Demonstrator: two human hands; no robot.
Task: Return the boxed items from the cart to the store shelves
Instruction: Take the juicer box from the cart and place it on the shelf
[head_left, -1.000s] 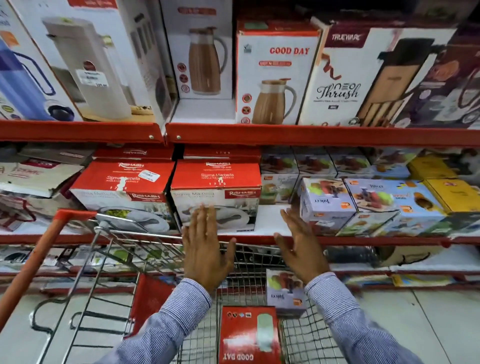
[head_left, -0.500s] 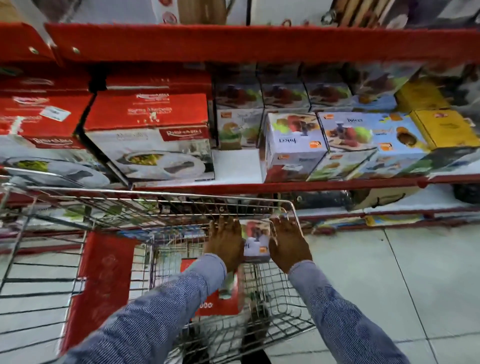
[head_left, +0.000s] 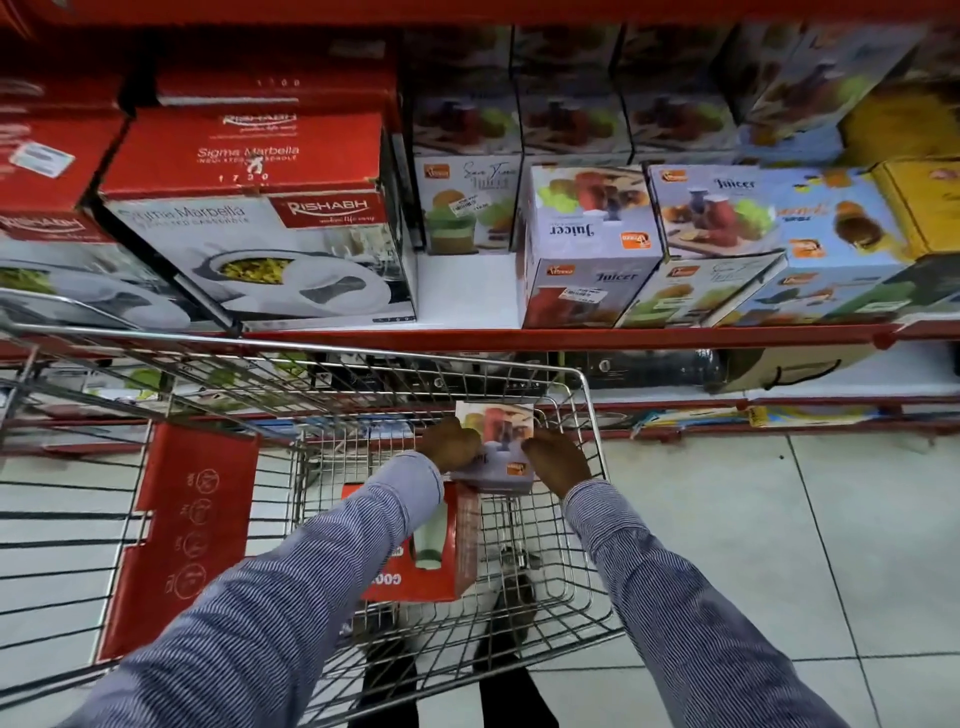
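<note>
Running across the whole view well beyond both hands, the red metal shelf carries cardboard cartons in rows. Above and to the left of the left hand sits a large red-and-white casserole box, glossy and rectangular; above the right hand stand pale juicer boxes, with a bare white gap of shelf between the two groups. Yellow boxes sit far off to the right.

Around the hands is the wire cart, a chrome grid basket whose front rim stands between the hands and the shelf edge. A flat red plastic panel hangs on the cart well left of the left hand. Just below the left hand, inside the basket, a red carton lies on the wire floor.

The small juicer box, pale cardboard printed with fruit, is inside the cart near its front wall. The left hand presses its left side and the right hand its right side, fingers curled around it, both closed on the box. Striped shirt sleeves cover both arms.
</note>
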